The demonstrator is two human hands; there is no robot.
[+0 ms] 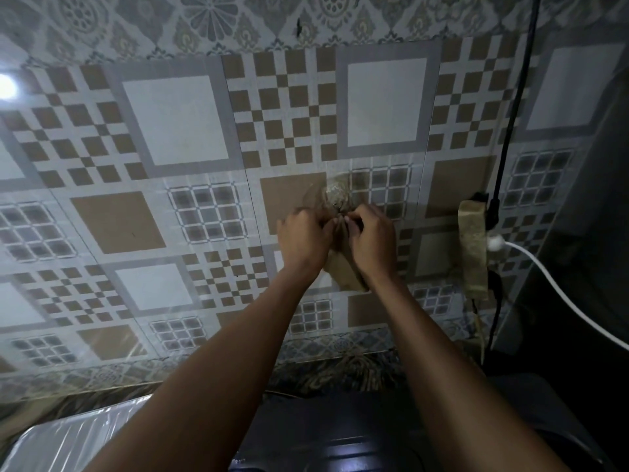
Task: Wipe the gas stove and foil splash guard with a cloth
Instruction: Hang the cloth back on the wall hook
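Note:
Both arms reach up to the tiled wall (pixel 177 120). My left hand (pixel 303 238) and my right hand (pixel 372 238) meet just under a clear stick-on hook (pixel 335 195), fingers curled. Between them they pinch the top of a tan cloth (pixel 347 275), whose lower part hangs down behind my wrists. The silver foil splash guard (pixel 78 437) lies at the bottom left, partly hidden by my left forearm. The dark gas stove (pixel 340 447) shows at the bottom centre between my forearms; its burners are out of view.
A socket strip wrapped in brown tape (pixel 471 247) hangs on the wall right of my hands, with a white plug and cable (pixel 558 301) running right. A black cable (pixel 510 131) drops from above. A dark bulky object (pixel 585 233) fills the right edge.

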